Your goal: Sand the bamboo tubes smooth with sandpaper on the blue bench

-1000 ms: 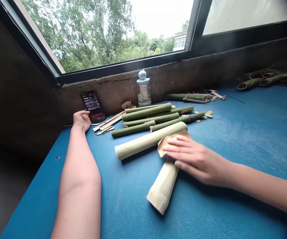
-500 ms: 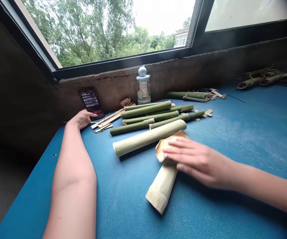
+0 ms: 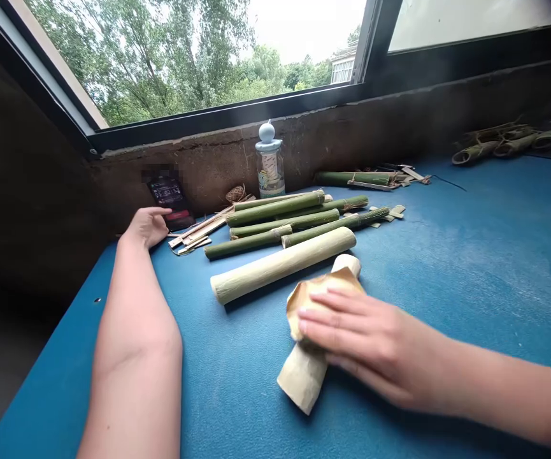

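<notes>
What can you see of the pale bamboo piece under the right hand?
The pale bamboo piece looks peeled, with a blunt, wider-looking near end. It lies slanted on the blue table, its far end close to another pale tube. A curled tan sheet covers its middle beneath the right hand, so only its two ends show.

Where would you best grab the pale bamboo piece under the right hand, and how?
Probably by the near end of the bamboo piece, coming from the left: that end sticks out uncovered, while the right hand and tan sheet lie over its middle.
</notes>
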The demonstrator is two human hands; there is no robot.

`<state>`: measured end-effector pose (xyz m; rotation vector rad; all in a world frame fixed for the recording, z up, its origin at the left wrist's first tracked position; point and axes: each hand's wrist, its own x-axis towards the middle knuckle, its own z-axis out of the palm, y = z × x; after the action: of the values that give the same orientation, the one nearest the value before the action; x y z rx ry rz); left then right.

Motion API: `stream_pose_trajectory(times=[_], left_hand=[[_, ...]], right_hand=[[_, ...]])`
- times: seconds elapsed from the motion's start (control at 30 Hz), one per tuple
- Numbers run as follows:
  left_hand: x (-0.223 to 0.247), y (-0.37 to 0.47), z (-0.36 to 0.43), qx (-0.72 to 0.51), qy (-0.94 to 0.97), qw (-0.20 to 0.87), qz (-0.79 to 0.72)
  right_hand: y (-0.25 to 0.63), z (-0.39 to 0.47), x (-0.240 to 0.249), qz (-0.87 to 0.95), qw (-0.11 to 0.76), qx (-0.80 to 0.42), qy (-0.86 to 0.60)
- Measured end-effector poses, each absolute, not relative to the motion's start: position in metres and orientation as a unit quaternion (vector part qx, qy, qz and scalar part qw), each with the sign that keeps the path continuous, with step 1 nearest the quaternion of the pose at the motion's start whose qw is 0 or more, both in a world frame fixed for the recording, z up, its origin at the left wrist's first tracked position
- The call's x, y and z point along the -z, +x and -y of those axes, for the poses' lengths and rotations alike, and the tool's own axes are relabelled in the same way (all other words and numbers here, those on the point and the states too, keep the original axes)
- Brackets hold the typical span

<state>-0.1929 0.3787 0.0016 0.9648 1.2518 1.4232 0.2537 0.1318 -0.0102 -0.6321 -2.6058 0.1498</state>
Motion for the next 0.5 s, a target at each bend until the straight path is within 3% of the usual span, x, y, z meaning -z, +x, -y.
stream_pose_trajectory(times=[0.1,0.3,0.5], left_hand=[[-0.005,-0.192,-0.379,-0.607,0.384,0.493,-0.491],[-0.003,-0.19,-0.386,-0.64,0.362,0.483,-0.475],[-0.002,-0.194,-0.397,-0.669,0.342,0.443,-0.489]], right_hand=[[0.252,-0.137,0.016,0.954,0.233,-0.087,-0.165],[0.271,-0.183,0.029,0.906,0.259,-0.086,-0.325],[0.242,-0.12,0.01,0.955,0.208,-0.133,-0.167]])
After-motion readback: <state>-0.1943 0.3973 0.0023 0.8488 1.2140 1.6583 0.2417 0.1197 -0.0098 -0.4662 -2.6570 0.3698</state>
